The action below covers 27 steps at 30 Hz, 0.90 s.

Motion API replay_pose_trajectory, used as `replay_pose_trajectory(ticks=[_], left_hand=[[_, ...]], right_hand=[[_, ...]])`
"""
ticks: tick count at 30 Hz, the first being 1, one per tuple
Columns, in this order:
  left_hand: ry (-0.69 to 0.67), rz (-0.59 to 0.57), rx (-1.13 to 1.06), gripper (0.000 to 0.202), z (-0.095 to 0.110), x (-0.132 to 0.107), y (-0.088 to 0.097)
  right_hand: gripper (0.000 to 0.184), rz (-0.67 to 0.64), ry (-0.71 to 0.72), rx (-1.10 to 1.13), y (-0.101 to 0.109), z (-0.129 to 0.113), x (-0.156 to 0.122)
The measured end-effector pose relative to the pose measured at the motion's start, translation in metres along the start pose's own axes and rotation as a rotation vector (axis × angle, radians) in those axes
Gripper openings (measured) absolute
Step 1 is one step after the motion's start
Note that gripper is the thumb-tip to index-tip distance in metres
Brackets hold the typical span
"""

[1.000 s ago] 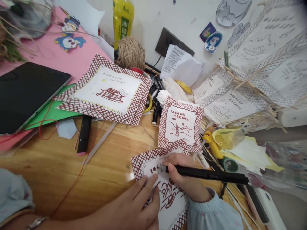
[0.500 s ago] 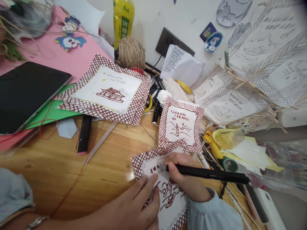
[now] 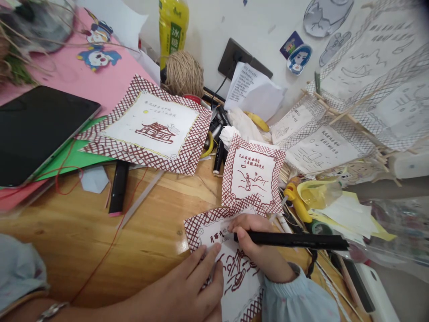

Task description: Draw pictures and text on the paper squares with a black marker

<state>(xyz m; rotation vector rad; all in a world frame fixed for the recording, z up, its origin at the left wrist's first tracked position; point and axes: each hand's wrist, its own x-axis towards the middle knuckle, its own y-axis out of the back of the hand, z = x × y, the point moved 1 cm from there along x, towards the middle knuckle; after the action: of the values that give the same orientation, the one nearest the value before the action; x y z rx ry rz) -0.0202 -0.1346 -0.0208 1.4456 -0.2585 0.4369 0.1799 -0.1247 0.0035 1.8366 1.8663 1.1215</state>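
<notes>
A black marker pen (image 3: 291,240) is pinched in my right hand (image 3: 254,241), its tip down at the row of handwritten characters near the top of a paper sheet (image 3: 246,293). Brown crosshatching borders this sheet, and a brown line drawing fills its middle. My left hand (image 3: 197,281) lies flat on the sheet's left side with fingers stretched out, holding nothing. Just beyond the sheet is a smaller decorated card (image 3: 253,174) with writing and a figure drawn in brown. A larger card (image 3: 150,125) with a drawn building lies farther left.
A dark tablet (image 3: 43,129) rests at left on coloured paper. Behind are a twine ball (image 3: 184,74) and a yellow-green bottle (image 3: 173,31). A thick black marker (image 3: 119,188) lies on the wooden table (image 3: 150,250). Paper panels on sticks (image 3: 321,143) stand at right.
The marker's back end has swung slightly upward and its tip has shifted a little along the writing. My left hand stays in place on the sheet.
</notes>
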Motion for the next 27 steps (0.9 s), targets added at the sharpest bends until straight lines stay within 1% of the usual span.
replay_pose_trajectory(ticks=[3, 5, 8, 11, 14, 18, 20, 23, 27], left_hand=[[-0.006, -0.006, -0.006, 0.027, -0.0006, 0.0005, 0.0006], [0.016, -0.001, 0.001, 0.028, -0.0003, 0.0008, 0.0004], [0.064, 0.009, 0.015, 0.035, 0.0008, 0.0002, -0.0018], [0.064, 0.028, 0.012, 0.03, 0.0016, -0.0007, -0.0044], [0.021, 0.037, -0.003, 0.024, 0.0002, -0.0002, -0.0043], [0.018, 0.035, -0.006, 0.027, -0.0028, 0.0014, -0.0013], [0.03, 0.032, -0.008, 0.026, -0.0028, 0.0014, -0.0004], [0.042, 0.035, -0.011, 0.021, -0.0012, 0.0006, 0.0001], [0.034, 0.022, -0.023, 0.023, -0.0002, 0.0004, -0.0003]], right_hand=[[0.025, 0.007, 0.004, -0.017, -0.0001, -0.0006, -0.0002], [0.024, 0.019, -0.005, -0.017, 0.0008, 0.0002, -0.001], [0.023, 0.073, -0.065, 0.062, 0.0037, 0.003, -0.0031], [0.023, 0.108, -0.115, 0.165, 0.0064, 0.0039, -0.0047], [0.023, 0.07, -0.097, 0.186, 0.0059, 0.0008, -0.0042], [0.025, -0.016, -0.052, 0.078, 0.0016, -0.0032, -0.0016], [0.025, -0.046, -0.027, 0.019, 0.0001, -0.0043, -0.0002], [0.023, -0.056, -0.011, -0.054, -0.0003, -0.0045, 0.0006], [0.025, -0.066, 0.016, -0.069, -0.0011, -0.0009, -0.001]])
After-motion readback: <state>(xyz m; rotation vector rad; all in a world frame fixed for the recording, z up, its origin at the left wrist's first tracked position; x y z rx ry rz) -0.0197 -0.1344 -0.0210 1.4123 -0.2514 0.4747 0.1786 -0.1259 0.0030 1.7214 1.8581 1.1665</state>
